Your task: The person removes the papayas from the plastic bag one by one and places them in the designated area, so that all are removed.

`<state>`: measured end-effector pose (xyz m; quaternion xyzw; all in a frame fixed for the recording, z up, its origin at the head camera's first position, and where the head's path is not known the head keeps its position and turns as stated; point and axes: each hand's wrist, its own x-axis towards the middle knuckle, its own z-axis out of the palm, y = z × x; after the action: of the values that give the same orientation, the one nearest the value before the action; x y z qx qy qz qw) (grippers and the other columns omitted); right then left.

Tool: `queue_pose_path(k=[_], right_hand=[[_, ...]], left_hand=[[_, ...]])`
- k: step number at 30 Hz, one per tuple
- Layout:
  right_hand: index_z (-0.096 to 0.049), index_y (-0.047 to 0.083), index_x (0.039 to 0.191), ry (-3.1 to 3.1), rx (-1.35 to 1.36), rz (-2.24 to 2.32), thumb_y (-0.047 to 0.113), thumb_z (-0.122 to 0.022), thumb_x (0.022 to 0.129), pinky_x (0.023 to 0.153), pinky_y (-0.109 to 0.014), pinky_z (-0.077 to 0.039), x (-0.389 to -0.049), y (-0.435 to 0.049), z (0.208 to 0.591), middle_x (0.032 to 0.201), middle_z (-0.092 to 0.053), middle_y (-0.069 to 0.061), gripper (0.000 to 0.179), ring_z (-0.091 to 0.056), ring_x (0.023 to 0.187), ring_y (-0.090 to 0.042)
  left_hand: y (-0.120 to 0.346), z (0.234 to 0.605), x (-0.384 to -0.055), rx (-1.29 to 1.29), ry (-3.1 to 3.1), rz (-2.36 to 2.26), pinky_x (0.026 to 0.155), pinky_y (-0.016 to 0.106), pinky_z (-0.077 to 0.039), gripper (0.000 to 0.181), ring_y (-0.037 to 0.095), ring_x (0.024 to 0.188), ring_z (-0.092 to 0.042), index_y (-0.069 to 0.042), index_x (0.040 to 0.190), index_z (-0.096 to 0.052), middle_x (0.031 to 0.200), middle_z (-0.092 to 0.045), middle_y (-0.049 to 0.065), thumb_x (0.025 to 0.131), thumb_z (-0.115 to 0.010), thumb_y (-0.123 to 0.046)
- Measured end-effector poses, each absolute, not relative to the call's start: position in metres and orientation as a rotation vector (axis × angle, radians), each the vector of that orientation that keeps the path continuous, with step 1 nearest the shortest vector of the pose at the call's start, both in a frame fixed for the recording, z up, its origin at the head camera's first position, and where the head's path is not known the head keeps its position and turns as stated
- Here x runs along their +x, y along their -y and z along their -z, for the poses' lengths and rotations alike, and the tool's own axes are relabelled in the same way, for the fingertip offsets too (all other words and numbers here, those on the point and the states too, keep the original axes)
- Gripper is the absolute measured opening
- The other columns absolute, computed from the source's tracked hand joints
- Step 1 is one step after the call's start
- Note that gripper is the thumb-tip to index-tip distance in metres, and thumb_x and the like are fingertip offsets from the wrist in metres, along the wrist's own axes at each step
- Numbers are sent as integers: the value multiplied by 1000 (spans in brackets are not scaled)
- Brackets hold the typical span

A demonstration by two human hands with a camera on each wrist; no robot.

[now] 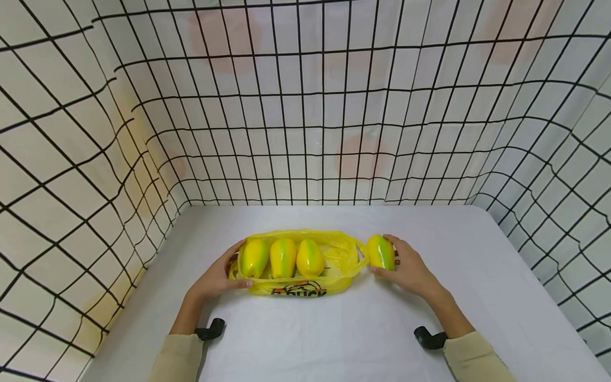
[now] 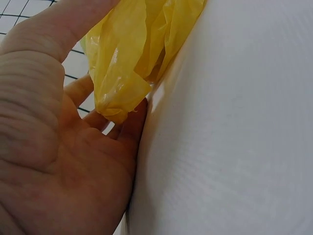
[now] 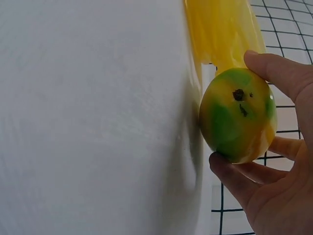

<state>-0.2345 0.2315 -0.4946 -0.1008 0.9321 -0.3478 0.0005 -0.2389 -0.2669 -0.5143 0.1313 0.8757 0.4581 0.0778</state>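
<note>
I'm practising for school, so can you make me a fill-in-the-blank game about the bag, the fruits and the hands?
1. The bag on the table is coloured ____.
2. The number of fruits lying in the bag is ____.
3. While the left hand is round one end of the bag, the lone fruit outside it is held by the ____ hand.
4. The grid lines behind the table are coloured ____.

Missing words: yellow; three; right; black.

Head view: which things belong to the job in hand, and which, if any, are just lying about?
Job: bag, in the left grip; three fruits inside; fourth fruit, in the right grip.
Surroundings only: tabletop; grid; wrist devices.
</note>
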Motion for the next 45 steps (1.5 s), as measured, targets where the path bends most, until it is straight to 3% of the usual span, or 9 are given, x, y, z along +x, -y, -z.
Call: queue_pose_path(k=[10,23,35,45], right_hand=[[-25,12,152,-2930,-291,1053,56,-75,77,96,-51,-51,-235,-222,493,147,-40,-15,101,-53,119,-32],[-25,9,152,-2953,-306,1055,57,-73,79,97,-52,-50,-234,-228,492,148,-38,-17,100,-50,119,-31],[-21,7,153,-2993,-253,986,61,-70,79,102,-62,-43,-235,-230,494,152,-34,-19,103,-43,127,-36],[-29,6,150,-3047,-252,977,55,-71,80,96,-56,-48,-237,-233,497,141,-43,-20,95,-50,115,-34]], left_hand=[[271,516,-232,358,-2657,-1337,114,66,-23,109,33,146,-25,-42,152,-19,161,-23,1,66,-87,-45],[267,512,-235,376,-2665,-1330,114,65,-24,109,34,145,-28,-42,152,-20,160,-25,3,66,-86,-48],[267,515,-238,374,-2663,-1327,115,64,-23,108,33,146,-26,-44,151,-20,160,-25,1,65,-86,-49],[265,517,-240,354,-2648,-1353,115,64,-22,107,31,146,-26,-45,150,-22,160,-25,-1,64,-87,-45]])
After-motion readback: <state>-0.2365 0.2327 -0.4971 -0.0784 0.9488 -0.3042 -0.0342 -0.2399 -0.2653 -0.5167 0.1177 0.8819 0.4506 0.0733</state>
